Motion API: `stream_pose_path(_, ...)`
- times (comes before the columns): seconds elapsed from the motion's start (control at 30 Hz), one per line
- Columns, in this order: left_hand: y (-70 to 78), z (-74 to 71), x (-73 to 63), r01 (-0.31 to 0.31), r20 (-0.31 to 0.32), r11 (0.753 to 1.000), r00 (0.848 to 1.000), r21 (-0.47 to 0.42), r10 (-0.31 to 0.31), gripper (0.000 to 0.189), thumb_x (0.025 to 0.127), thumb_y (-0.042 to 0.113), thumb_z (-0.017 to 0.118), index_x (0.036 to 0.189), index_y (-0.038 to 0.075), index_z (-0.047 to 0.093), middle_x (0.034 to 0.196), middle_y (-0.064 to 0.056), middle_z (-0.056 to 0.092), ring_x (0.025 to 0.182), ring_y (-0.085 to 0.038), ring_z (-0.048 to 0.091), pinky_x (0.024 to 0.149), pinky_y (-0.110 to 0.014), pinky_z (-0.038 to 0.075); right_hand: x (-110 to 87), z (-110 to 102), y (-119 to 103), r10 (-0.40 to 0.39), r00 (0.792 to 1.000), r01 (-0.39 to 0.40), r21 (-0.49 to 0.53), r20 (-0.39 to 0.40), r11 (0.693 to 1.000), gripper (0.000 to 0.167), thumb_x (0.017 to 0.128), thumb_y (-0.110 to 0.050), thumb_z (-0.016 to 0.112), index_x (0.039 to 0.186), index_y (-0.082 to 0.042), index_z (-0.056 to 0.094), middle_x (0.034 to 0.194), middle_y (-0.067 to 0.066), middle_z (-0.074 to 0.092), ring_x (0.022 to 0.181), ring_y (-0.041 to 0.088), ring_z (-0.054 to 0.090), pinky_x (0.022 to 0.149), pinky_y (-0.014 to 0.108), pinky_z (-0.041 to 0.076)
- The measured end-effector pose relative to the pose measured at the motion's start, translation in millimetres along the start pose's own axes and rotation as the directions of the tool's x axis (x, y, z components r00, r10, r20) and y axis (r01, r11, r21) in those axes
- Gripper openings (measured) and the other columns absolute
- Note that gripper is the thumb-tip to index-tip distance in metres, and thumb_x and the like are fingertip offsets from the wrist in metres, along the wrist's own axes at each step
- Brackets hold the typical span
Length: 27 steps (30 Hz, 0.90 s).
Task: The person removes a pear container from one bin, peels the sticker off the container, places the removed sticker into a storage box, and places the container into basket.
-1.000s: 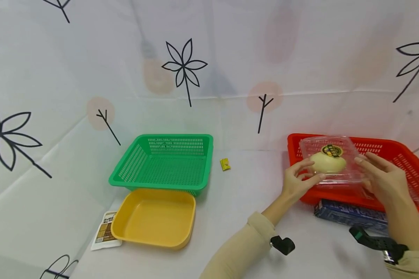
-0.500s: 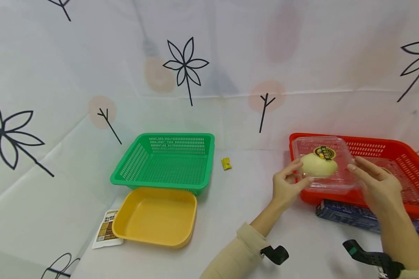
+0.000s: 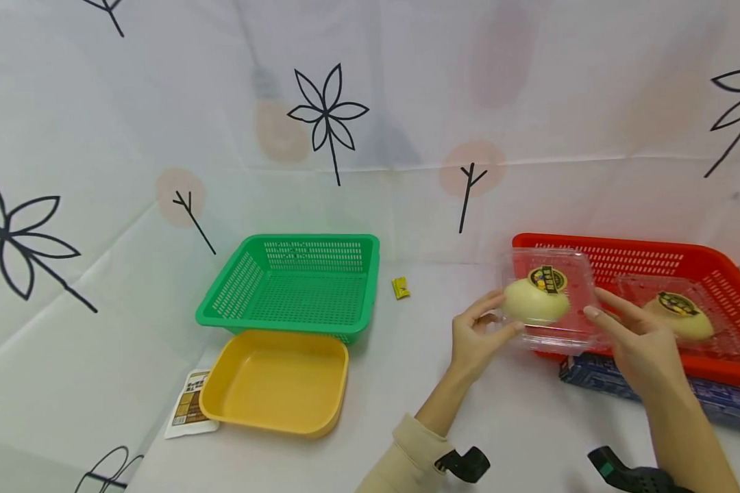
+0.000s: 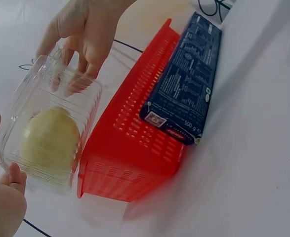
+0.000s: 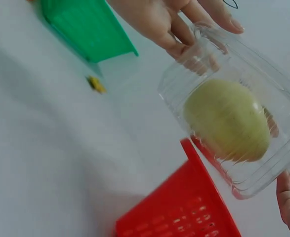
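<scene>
Both hands hold a clear plastic clamshell box [image 3: 576, 329] in the air at the left end of the red basket [image 3: 623, 250]. Inside it lies a pale yellow-green fruit [image 3: 533, 305] with a round black-and-yellow label on the lid above. My left hand [image 3: 477, 335] grips the box's left end, thumb on the near side. At the opposite end, my right hand [image 3: 644, 349] holds on, its fingers partly seen through the plastic in the left wrist view. A second clear box with a similar labelled fruit [image 3: 693, 325] lies inside the red basket.
A long dark blue carton [image 3: 703, 400] lies along the red basket's near side. Left of centre stand a green basket [image 3: 290, 308] and, in front, a yellow tub [image 3: 274, 383]. A small yellow packet [image 3: 400, 287] and a white-and-brown pouch [image 3: 191, 411] lie nearby.
Both hands have carried the clamshell box leftward and nearer, from over the red basket to its left end. The second boxed fruit in the basket has come into view.
</scene>
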<state>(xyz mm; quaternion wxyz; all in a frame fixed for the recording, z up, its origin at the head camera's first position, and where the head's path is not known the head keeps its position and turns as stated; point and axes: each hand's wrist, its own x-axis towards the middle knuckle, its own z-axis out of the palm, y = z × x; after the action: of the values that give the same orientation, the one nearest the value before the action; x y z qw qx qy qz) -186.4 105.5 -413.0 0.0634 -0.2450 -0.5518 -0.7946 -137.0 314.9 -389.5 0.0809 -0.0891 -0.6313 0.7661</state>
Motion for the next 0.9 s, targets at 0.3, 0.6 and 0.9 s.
stream_pose_path(0.3, 10.1, -22.4, -17.9, -0.015, -0.034, 1.0, 0.999, -0.02, 0.014, 0.04, 0.071, -0.018, 0.069, 0.11, -0.02, 0.057, 0.124, -0.029, 0.054, 0.114, -0.026, 0.054, 0.079, -0.018, 0.045, -16.5, 25, 6, 0.021, 0.998, -0.038, -0.368, -0.05, 0.929, 0.058, 0.093, -0.037, 0.057, 0.146, -0.029, 0.034, 0.152, -0.003, 0.028, 0.139, 0.027, 0.021, 0.109, 0.046, 0.018)
stream_pose_path(0.6, 22.3, -47.1, -36.8, 0.061, -0.05, 0.992, 0.997, -0.11, -0.067, 0.041, 0.073, -0.011, 0.071, 0.11, -0.021, 0.056, 0.129, -0.029, 0.05, 0.118, -0.025, 0.05, 0.081, -0.018, 0.044, -29.8, 48, 18, -0.12, 0.993, 0.11, -0.415, 0.001, 0.903, 0.053, 0.093, -0.026, 0.059, 0.142, -0.016, 0.044, 0.133, -0.01, 0.045, 0.124, 0.02, 0.041, 0.082, 0.007, 0.042)
stream_pose_path(0.9, 30.4, -68.3, -52.3, 0.084, -0.121, 0.989, 0.988, -0.124, -0.099, 0.042, 0.073, -0.009, 0.071, 0.11, -0.022, 0.055, 0.129, -0.027, 0.051, 0.115, -0.019, 0.051, 0.082, -0.018, 0.044, -37.8, 72, 33, -0.231, 0.971, 0.239, -0.37, 0.068, 0.898, 0.048, 0.091, -0.014, 0.062, 0.133, 0.003, 0.049, 0.119, -0.014, 0.048, 0.105, -0.008, 0.046, 0.082, 0.004, 0.04)
